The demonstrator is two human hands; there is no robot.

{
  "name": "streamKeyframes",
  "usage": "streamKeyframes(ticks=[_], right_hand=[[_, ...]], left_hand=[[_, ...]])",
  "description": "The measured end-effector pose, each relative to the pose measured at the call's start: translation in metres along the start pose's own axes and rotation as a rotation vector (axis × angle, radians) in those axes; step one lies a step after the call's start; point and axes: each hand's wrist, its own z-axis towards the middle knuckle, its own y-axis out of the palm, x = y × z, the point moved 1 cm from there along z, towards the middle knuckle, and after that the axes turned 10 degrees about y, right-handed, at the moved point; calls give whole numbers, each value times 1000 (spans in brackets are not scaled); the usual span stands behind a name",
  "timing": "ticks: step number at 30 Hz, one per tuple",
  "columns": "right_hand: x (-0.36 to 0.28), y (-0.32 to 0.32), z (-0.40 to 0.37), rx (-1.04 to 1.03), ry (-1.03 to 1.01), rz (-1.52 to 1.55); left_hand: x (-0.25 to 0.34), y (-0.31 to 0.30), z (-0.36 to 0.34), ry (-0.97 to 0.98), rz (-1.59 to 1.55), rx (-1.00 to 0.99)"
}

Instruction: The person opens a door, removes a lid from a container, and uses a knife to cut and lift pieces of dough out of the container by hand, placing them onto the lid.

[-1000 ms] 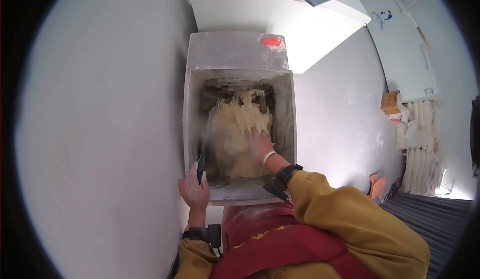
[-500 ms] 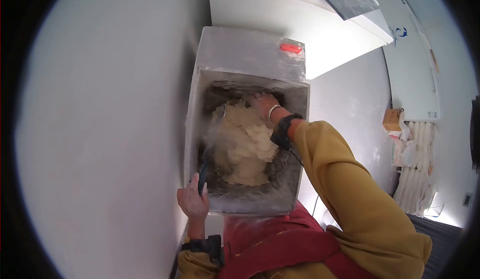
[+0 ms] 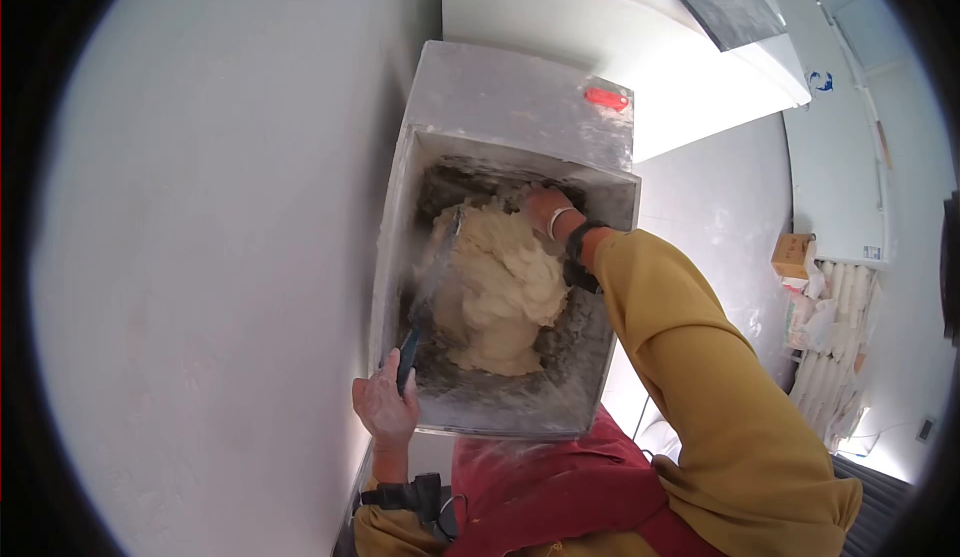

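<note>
A large mass of pale dough (image 3: 500, 287) lies in a deep metal mixer tub (image 3: 520, 412), whose inner walls are smeared with flour and residue. My left hand (image 3: 385, 404), dusted with flour, is closed round the dark teal handle of a long knife (image 3: 411, 342). Its narrow blade runs up along the dough's left side and is partly blurred. At the far edge of the dough, my right hand (image 3: 543, 207) reaches in from the right with its fingers curled onto the dough; the fingertips are hard to make out. A pale band circles that wrist.
Behind the tub is the mixer's grey housing (image 3: 510, 87) with a red switch (image 3: 606, 98). A wall (image 3: 220, 257) runs close on the left. White equipment (image 3: 560, 17) stands beyond; a cardboard box (image 3: 792, 254) and stacked white bags (image 3: 835, 342) are at the right.
The whole view has shifted slightly, so the tub sits a little further right. My right hand's fingers have curled down into the far edge of the dough. My left hand keeps hold of the knife.
</note>
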Motion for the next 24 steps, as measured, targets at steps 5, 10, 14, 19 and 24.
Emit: streamKeyframes(ticks=[5,10,14,19,24], right_hand=[[17,6,-3,35,-11,1],[11,-38,-90,-21,82,220],[-23,-21,-132,-166,109,237],[-68,-7,-133,-73,185,65],[-89,-75,-165,-345,-105,145]], left_hand=[[1,-2,0,24,59,-16],[4,-4,1,12,4,23],[5,-4,1,25,-32,68],[8,-5,1,15,11,11],[7,-4,1,29,-15,47]])
